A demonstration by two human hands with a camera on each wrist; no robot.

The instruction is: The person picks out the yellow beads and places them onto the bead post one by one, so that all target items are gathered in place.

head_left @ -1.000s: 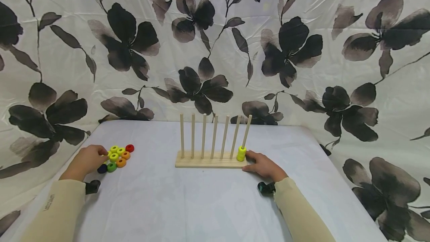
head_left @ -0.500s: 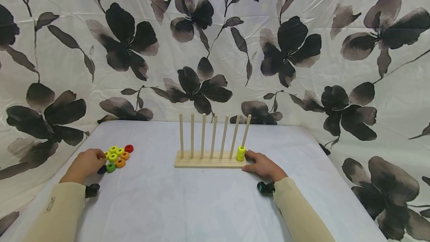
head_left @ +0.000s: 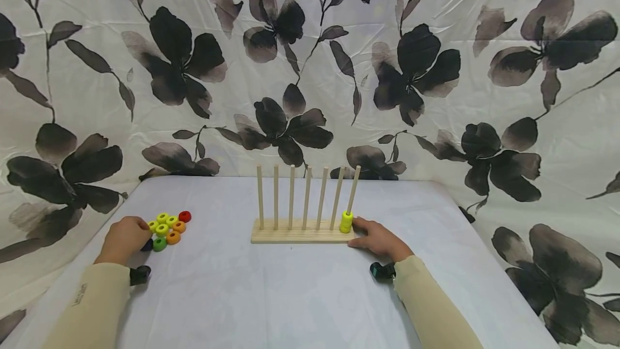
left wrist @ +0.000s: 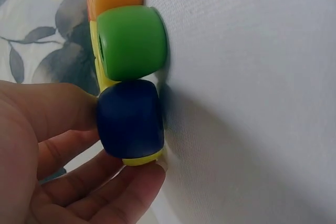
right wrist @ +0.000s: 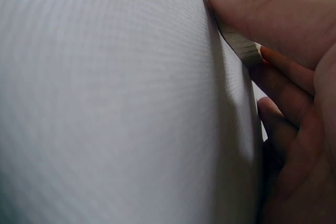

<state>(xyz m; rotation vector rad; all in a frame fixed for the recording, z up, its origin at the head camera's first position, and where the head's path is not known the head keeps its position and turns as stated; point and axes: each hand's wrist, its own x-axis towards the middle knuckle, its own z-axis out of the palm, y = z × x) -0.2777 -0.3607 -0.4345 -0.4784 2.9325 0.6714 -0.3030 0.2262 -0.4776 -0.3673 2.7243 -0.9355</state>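
Observation:
In the head view my left hand [head_left: 123,239] reaches into a cluster of beads at the table's left. In the left wrist view its fingertips touch a yellow bead [left wrist: 143,159], mostly hidden behind a dark blue bead [left wrist: 131,120]. The thumb tip is hidden there too, and the hand seems to pinch the yellow bead. A green bead [left wrist: 132,43] lies beside the blue one. My right hand [head_left: 380,238] holds the right end of a wooden peg stand [head_left: 302,236], thumb on its front edge. Yellow beads [head_left: 346,222] are stacked on the rightmost peg.
More yellow beads [head_left: 162,229], orange beads [head_left: 173,237] and a red bead [head_left: 184,216] lie in the cluster. Several bare pegs [head_left: 291,198] rise from the stand. The table [head_left: 252,295] has a white cover, with a floral cloth [head_left: 286,69] behind it.
My left hand has shifted slightly at the near left side of the cluster, its fingers drawn in beside the blue bead. My right hand stays at the end of the stand.

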